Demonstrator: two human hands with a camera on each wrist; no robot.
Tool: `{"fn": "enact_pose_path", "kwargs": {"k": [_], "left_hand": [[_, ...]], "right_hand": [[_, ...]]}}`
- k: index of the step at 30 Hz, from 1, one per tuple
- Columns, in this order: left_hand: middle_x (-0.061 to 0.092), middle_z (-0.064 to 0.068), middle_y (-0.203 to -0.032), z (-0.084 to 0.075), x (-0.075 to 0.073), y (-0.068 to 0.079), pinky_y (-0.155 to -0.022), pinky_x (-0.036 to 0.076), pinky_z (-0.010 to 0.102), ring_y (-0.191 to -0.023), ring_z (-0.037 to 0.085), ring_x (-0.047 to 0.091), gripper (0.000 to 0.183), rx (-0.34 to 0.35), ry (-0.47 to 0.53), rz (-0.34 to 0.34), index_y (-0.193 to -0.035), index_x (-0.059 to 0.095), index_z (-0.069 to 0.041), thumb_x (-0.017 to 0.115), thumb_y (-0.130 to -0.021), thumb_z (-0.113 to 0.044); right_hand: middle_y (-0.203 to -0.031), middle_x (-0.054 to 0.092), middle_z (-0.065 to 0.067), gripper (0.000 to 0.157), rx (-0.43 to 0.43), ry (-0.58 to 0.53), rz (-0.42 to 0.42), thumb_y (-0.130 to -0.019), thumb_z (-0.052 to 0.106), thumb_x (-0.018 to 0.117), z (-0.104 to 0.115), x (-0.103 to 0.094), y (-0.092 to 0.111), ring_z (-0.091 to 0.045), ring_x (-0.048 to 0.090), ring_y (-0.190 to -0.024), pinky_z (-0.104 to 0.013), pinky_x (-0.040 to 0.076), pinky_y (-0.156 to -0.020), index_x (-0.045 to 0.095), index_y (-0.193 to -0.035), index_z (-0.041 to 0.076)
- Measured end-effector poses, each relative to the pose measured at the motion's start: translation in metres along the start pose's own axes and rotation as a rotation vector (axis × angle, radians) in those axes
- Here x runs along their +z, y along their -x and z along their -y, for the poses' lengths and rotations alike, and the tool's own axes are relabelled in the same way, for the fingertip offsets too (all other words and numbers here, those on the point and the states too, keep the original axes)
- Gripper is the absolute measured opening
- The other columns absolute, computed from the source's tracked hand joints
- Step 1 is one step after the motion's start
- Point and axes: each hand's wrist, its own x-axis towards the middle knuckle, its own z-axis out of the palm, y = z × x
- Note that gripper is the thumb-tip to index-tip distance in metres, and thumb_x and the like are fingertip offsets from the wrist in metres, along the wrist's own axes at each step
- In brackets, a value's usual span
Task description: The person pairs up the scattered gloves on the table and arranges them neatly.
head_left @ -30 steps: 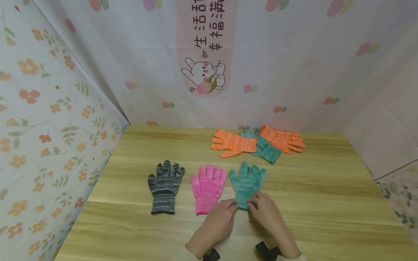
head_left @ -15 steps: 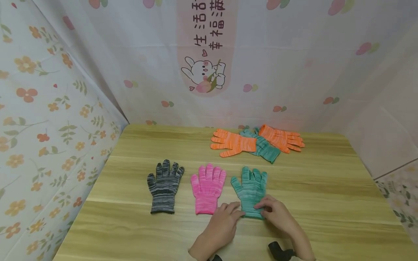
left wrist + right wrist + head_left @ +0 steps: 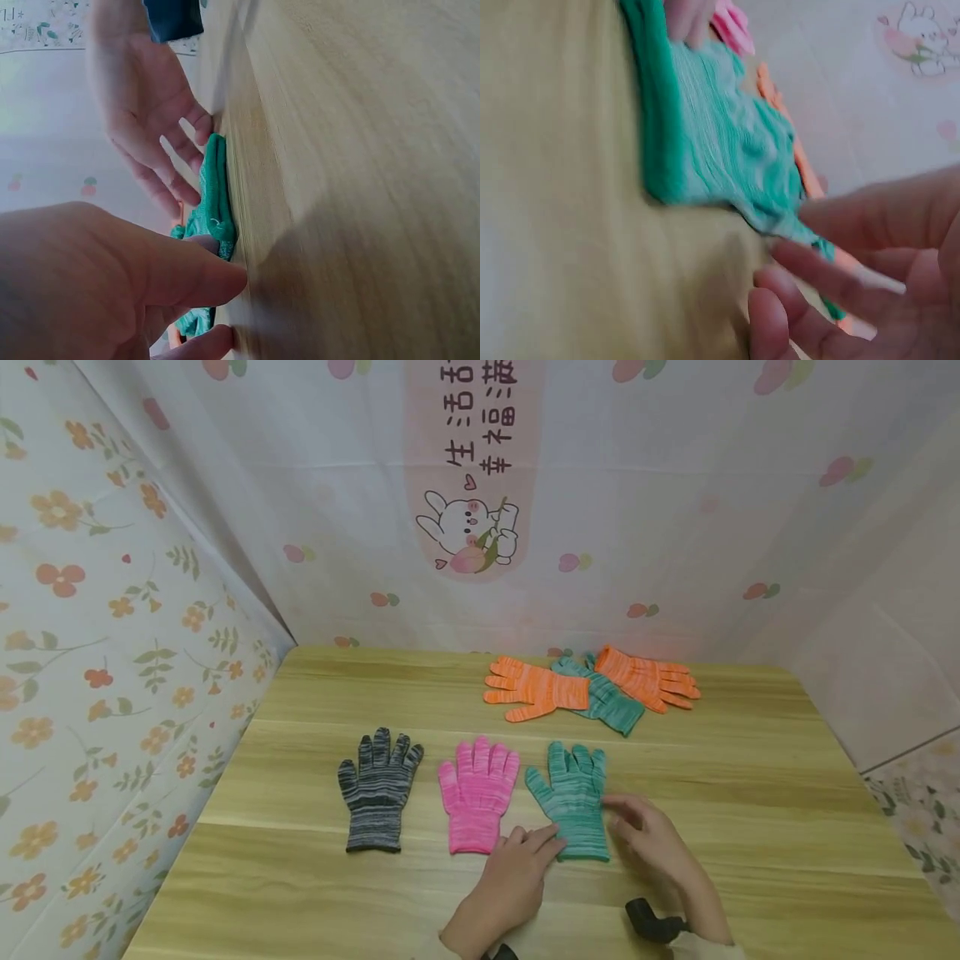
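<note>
A person's left hand (image 3: 513, 878), fingers extended, touches a green glove's (image 3: 576, 806) cuff on the tabletop (image 3: 750, 810) (beside a pink glove (image 3: 478, 793)); the right hand (image 3: 651, 842), loosely bent and gripping nothing, is at its edge.

Head view evenly lit, slightly dim, fairly sharp. Left wrist: soft dark shadow across table (image 3: 375, 135). Right wrist: hazy, blurred (green glove (image 3: 712, 142) and right hand (image 3: 877, 255) included).
</note>
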Motion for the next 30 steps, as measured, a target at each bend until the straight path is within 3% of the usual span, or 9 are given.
{"fn": "enact_pose_path", "kwargs": {"k": [5, 8, 12, 14, 16, 20, 23, 27, 30], "left_hand": [[0.046, -0.007, -0.141, -0.001, -0.002, 0.001, -0.074, 0.04, 0.025, -0.106, 0.016, 0.049, 0.048, -0.002, 0.004, 0.015, -0.132, 0.052, -0.024, 0.055, -0.087, -0.008], [0.046, -0.006, -0.14, -0.001, -0.002, 0.002, -0.074, 0.041, 0.025, -0.105, 0.016, 0.049, 0.047, -0.002, 0.011, 0.014, -0.131, 0.053, -0.023, 0.055, -0.086, -0.007], [0.047, -0.006, -0.14, -0.001, -0.004, 0.001, -0.072, 0.041, 0.023, -0.104, 0.016, 0.05, 0.046, -0.007, 0.023, 0.013, -0.13, 0.054, -0.021, 0.055, -0.087, -0.006], [0.047, -0.005, -0.14, -0.001, -0.005, 0.001, -0.071, 0.041, 0.023, -0.104, 0.016, 0.05, 0.046, -0.009, 0.02, 0.013, -0.13, 0.054, -0.021, 0.055, -0.087, -0.006], [0.047, -0.005, -0.14, -0.001, -0.006, 0.002, -0.07, 0.04, 0.023, -0.104, 0.016, 0.05, 0.045, -0.011, 0.016, 0.014, -0.13, 0.054, -0.021, 0.055, -0.087, -0.007], [0.047, -0.005, -0.14, -0.001, -0.007, 0.001, -0.069, 0.04, 0.022, -0.104, 0.017, 0.05, 0.044, -0.011, 0.021, 0.012, -0.13, 0.054, -0.021, 0.055, -0.087, -0.007], [0.048, -0.005, -0.139, -0.002, -0.005, 0.001, -0.067, 0.038, 0.021, -0.103, 0.017, 0.05, 0.044, -0.013, 0.034, 0.015, -0.129, 0.055, -0.021, 0.055, -0.087, -0.006], [0.048, -0.005, -0.139, -0.002, -0.004, 0.0, -0.066, 0.037, 0.02, -0.102, 0.016, 0.049, 0.046, -0.011, 0.038, 0.022, -0.129, 0.055, -0.021, 0.055, -0.086, -0.005], [0.048, -0.005, -0.139, -0.003, -0.005, 0.0, -0.066, 0.038, 0.02, -0.102, 0.016, 0.049, 0.046, -0.009, 0.032, 0.021, -0.129, 0.055, -0.02, 0.055, -0.086, -0.005]], "right_hand": [[-0.127, 0.047, -0.03, 0.038, 0.083, 0.074, -0.112, -0.094, 0.007, 0.049, -0.009, -0.019, -0.018, -0.03, 0.056, -0.093, -0.027, 0.048, -0.065, 0.044, -0.129, -0.008], [-0.129, 0.036, -0.036, 0.04, 0.068, 0.164, -0.12, -0.093, 0.002, 0.047, -0.018, -0.032, -0.036, -0.044, 0.048, -0.105, -0.046, 0.048, -0.08, 0.041, -0.129, -0.012], [-0.132, 0.027, -0.041, 0.048, 0.03, 0.317, -0.065, -0.089, -0.001, 0.047, -0.025, -0.044, -0.065, -0.056, 0.033, -0.119, -0.065, 0.033, -0.094, 0.036, -0.135, -0.011], [-0.128, 0.031, -0.041, 0.055, 0.034, 0.399, -0.027, -0.089, 0.001, 0.047, -0.022, -0.047, -0.077, -0.055, 0.041, -0.111, -0.062, 0.039, -0.088, 0.03, -0.14, -0.008], [-0.117, 0.036, -0.039, 0.059, 0.043, 0.457, 0.003, -0.09, 0.001, 0.047, -0.018, -0.049, -0.088, -0.048, 0.049, -0.091, -0.052, 0.046, -0.074, 0.024, -0.143, -0.006], [-0.101, 0.04, -0.031, 0.054, 0.072, 0.549, 0.021, -0.091, 0.003, 0.044, -0.01, -0.05, -0.101, -0.027, 0.041, -0.067, -0.036, 0.037, -0.056, 0.028, -0.142, -0.005], [-0.104, 0.041, -0.034, 0.047, 0.104, 0.602, 0.034, -0.091, 0.005, 0.044, -0.006, -0.05, -0.103, -0.03, 0.046, -0.069, -0.039, 0.042, -0.059, 0.039, -0.135, -0.009], [-0.115, 0.042, -0.038, 0.041, 0.169, 0.619, 0.045, -0.09, 0.009, 0.05, -0.002, -0.05, -0.102, -0.044, 0.054, -0.089, -0.052, 0.048, -0.074, 0.049, -0.126, -0.011], [-0.116, 0.046, -0.036, 0.036, 0.187, 0.635, 0.032, -0.09, 0.01, 0.054, -0.001, -0.049, -0.099, -0.047, 0.052, -0.099, -0.054, 0.048, -0.077, 0.053, -0.117, -0.013]]}}
